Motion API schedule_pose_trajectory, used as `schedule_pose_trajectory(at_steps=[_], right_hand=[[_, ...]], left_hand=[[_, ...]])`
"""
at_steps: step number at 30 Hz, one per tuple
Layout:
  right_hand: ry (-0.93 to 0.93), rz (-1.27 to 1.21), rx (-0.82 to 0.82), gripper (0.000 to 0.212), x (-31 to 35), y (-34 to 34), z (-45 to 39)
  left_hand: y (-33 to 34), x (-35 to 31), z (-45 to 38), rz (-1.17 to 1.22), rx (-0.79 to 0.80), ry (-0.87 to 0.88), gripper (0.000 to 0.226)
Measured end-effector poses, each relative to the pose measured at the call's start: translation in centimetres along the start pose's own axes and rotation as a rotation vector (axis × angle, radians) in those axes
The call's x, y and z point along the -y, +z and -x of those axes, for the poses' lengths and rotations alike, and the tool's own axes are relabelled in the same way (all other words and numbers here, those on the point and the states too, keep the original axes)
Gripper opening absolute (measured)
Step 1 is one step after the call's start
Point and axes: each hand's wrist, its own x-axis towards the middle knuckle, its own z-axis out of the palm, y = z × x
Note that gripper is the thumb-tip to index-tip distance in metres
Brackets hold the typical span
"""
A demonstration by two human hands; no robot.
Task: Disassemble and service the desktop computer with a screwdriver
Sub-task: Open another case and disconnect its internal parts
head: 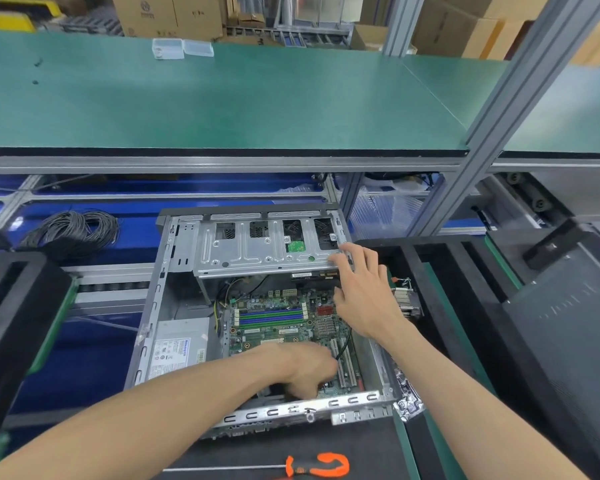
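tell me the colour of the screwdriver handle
Orange with black, seen in the head view: screwdriver handle.

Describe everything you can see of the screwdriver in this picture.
The screwdriver lies flat on the black mat at the bottom edge of the view, in front of the open computer case. It has a thin silvery shaft pointing left and an orange and black handle on the right. Neither hand touches it.

Your open computer case (257,317) is the landmark: its drive cage (267,247) sits at the far end above the motherboard (284,323), the power supply (181,344) to the board's left. The screwdriver (291,467) lies before the case, a cable coil (73,232) behind-left, the shelf (222,109) beyond.
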Motion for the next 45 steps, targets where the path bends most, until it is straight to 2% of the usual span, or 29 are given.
schedule_pose_trajectory(at_steps=[5, 11, 16, 22, 27, 32, 36, 45], right_hand=[[0.003, -0.01, -0.001, 0.052, -0.1, 0.0, 0.1], [0.004, -0.006, 0.002, 0.053, -0.1, 0.0, 0.0], [0.007, -0.024, 0.003, 0.053, -0.2, 0.0, 0.1], [0.007, -0.02, 0.009, 0.051, -0.2, 0.0, 0.0], [0.004, -0.031, 0.001, 0.051, -0.3, 0.0, 0.1], [0.003, -0.026, 0.002, 0.05, -0.2, 0.0, 0.1], [0.006, -0.034, 0.004, 0.05, -0.3, 0.0, 0.1], [0.007, -0.03, 0.012, 0.051, -0.2, -0.1, 0.1]], left_hand=[[0.5, 0.8, 0.5, 0.069, -0.025, -0.036, 0.016], [-0.4, -0.2, 0.0, 0.026, 0.023, 0.009, 0.022], [0.2, 0.5, 0.5, 0.06, -0.021, -0.022, 0.022], [-0.8, -0.5, -0.1, 0.012, 0.054, 0.014, 0.024], [-0.1, 0.1, 0.3, 0.015, -0.002, -0.016, 0.021], [-1.0, -0.5, -0.6, 0.014, 0.074, 0.007, 0.022], [-0.3, 0.0, -0.1, 0.018, 0.027, -0.008, 0.027], [-0.4, -0.2, -0.6, 0.024, 0.053, -0.019, 0.021]])
